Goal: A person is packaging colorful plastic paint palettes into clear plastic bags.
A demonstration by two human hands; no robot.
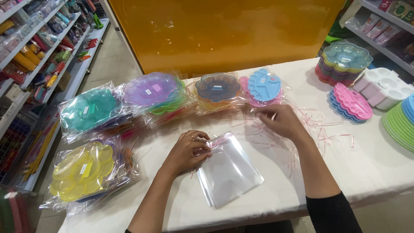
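**Clear bags under my left hand, pink strips under my right**

A small stack of clear plastic bags [228, 172] lies flat on the white table [371, 172], close to the near edge and a little left of centre. My left hand [188, 151] rests on the stack's upper left corner, fingers curled and pinching the top of a bag, where a thin pink strip shows. My right hand [280, 122] is farther back and to the right, palm down, fingertips closed on something among the loose pink strips [321, 129] scattered over the cloth; exactly what they pinch I cannot tell

Beyond my hands runs a row of bagged flower-shaped paint palettes: a yellow one [82, 170] nearest on the left, then a teal one [88, 110], a purple one [151, 88], a dark blue one [217, 87], and a blue-and-pink pair [262, 86] just behind my right hand. On the far right stand unbagged stacks: a mixed-colour flower stack [345, 62], pink palettes [351, 103], white trays [384, 86] and green plates [399, 123]. Shop shelves [39, 51] run along the left
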